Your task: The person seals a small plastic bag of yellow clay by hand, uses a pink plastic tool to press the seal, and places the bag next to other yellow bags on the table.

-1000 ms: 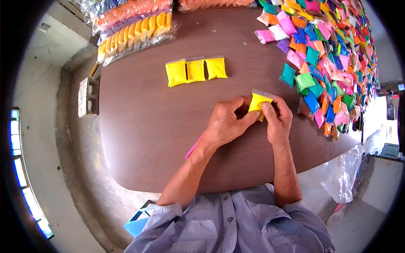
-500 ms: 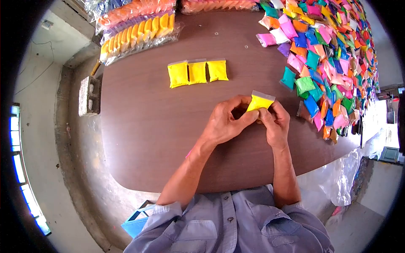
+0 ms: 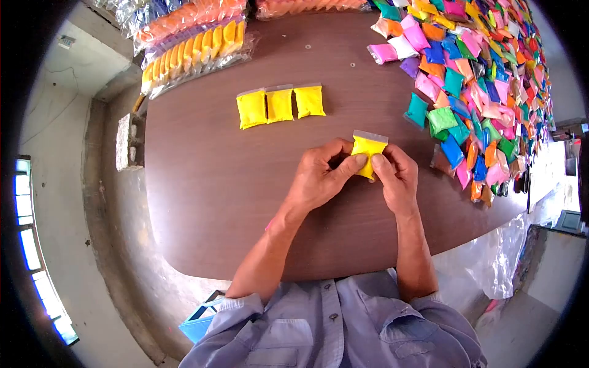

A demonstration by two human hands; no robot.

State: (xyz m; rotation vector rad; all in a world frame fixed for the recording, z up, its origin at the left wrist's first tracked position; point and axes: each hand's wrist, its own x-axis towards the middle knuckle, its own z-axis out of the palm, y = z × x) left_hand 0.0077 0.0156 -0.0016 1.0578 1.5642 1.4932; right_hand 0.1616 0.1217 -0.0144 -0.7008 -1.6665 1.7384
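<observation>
Between my two hands, over the brown table, is a small yellow packet with its clear sealed strip facing away from me. My left hand pinches its left side with thumb and fingers. My right hand grips its right side, the thumb on the front. Both hands' fingertips behind the packet are hidden. Farther off and to the left, three yellow packets lie in a row: a left one, a middle one and a right one.
A large heap of many-coloured packets covers the table's right side. At the back left lie clear bags of yellow packets and orange packets. A blue crate stands below the table's near left edge.
The held packet now stands more upright and shows more of its yellow face between my thumbs. The view has shifted slightly, so the table's contents appear a little farther left.
</observation>
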